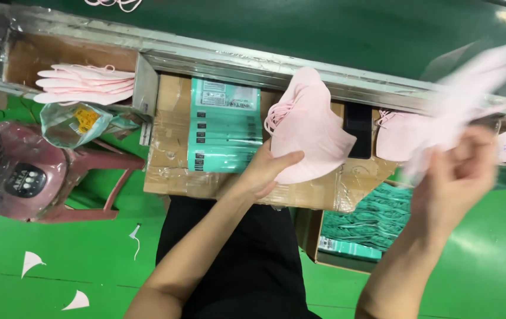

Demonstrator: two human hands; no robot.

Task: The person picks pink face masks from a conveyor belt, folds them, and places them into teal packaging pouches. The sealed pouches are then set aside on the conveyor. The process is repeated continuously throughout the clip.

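Left hand [267,168] has its fingers wrapped around a stack of folded pink masks [309,127], held up just over the cardboard box [170,171] with the teal packets [224,127]. Right hand [456,177] is pinching another pink mask [471,88], all motion-blurred. Further back, more masks [84,84] sit in a tray.

Cardboard-topped bench [170,171]: stack of teal packets [224,127] directly on it. Green floor [46,236] below: white mask scraps [31,261], red plastic stool [96,177].

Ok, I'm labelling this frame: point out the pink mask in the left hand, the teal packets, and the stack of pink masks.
pink mask [312,127], head view, middle of its panel.
teal packets [224,127], head view, middle of the pile.
stack of pink masks [84,85], head view, middle of the stack.
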